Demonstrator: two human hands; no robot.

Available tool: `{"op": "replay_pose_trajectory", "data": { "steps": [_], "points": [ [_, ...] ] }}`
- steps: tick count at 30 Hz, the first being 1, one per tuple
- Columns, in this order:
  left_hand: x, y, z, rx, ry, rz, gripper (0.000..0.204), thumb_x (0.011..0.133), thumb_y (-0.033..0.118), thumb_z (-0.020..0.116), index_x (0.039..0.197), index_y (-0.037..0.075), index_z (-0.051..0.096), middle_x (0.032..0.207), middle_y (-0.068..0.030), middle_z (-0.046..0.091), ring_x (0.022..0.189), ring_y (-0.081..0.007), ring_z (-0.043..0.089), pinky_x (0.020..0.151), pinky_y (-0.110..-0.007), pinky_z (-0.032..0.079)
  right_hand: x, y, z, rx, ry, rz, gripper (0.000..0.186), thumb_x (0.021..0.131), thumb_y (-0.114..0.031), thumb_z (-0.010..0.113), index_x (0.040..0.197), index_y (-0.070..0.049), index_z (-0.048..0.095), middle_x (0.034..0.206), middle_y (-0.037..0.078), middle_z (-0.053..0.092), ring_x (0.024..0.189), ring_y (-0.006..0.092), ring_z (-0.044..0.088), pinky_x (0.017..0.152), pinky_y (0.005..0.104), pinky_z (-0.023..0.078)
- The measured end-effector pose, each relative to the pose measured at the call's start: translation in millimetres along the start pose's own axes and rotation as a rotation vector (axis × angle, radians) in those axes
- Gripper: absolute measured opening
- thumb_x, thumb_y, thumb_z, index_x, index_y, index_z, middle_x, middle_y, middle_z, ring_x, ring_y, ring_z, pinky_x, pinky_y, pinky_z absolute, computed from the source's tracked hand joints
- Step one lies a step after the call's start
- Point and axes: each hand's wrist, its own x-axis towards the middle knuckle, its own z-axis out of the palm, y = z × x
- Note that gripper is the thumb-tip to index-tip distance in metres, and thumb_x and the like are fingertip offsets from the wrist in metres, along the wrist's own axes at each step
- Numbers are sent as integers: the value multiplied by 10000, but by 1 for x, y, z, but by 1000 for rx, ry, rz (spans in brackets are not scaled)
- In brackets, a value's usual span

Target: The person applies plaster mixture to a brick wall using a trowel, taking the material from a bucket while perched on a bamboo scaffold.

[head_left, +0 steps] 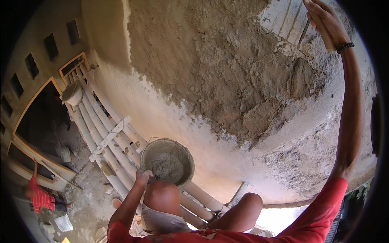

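Note:
My left hand is closed at the near left rim of a bucket, beside my bent knee. Grey wet mortar lies inside the bucket. High at the upper right, my right arm is stretched toward the wall. The right hand, with a dark beaded bracelet at its wrist, grips a flat wooden float seen nearly edge-on. Rough fresh mortar covers much of the wall above the bucket. Next to the float, a pale grooved patch of wall shows.
I sit on a scaffold of bamboo poles tied with a wooden crosspiece. A second bucket stands at its far end. Below left, a person in a red striped shirt is on the ground, near a wood-framed doorway.

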Motion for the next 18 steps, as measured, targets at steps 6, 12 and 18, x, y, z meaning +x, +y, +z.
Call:
{"op": "replay_pose_trajectory", "data": {
  "steps": [6,12,18],
  "points": [
    [-15,11,-5,-60,95,-31,253,646,24,559,889,58,621,708,-32,537,584,-193,511,502,-353,428,-63,69,94,74,-525,97,299,904,-301,638,1059,-51,586,716,-4,573,511,51,533,434,192,455],
    [-3,19,37,-106,69,-36,357,600,-12,558,949,3,626,822,-96,585,701,-240,543,584,-402,478,-247,112,224,-31,-1152,24,128,817,-55,607,928,-77,547,752,60,578,609,159,580,515,304,501],
    [-31,78,40,54,21,64,434,626,-26,533,1053,1,603,801,-33,573,727,-167,513,662,-305,453,-324,88,296,-668,-993,-604,173,861,-153,532,985,-85,630,908,179,629,810,285,654,707,389,536]
  ]
}}
